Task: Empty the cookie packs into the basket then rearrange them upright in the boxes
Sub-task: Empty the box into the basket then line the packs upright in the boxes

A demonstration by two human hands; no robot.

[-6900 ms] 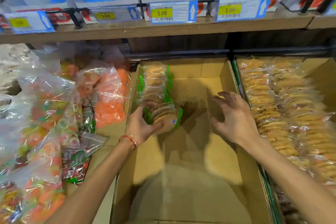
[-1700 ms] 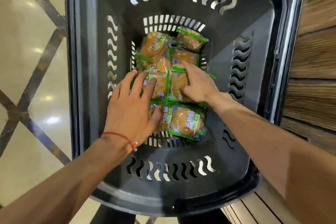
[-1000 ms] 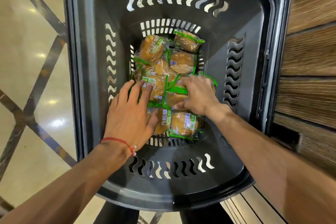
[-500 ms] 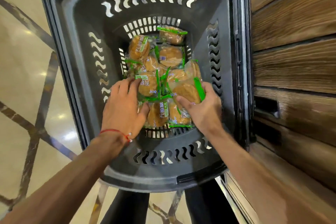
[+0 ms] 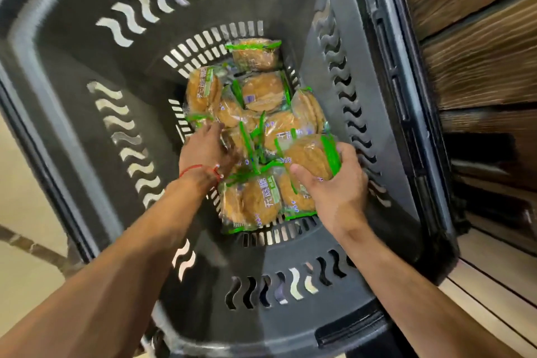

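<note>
Black basket (image 5: 87, 46) holds cookie packs (image 5: 255, 203); the right hand (image 5: 340, 186) grips one pack (image 5: 308, 154), the left hand (image 5: 203, 151) rests on others, its grip unclear.

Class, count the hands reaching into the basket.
2. Left hand rests on packs at the pile's left; right hand grips a cookie pack at its right.

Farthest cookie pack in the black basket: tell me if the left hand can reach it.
Probably yes: the green-edged clear cookie pack lies uncovered at the far wall of the black plastic basket, with the left hand among nearer packs.
</note>
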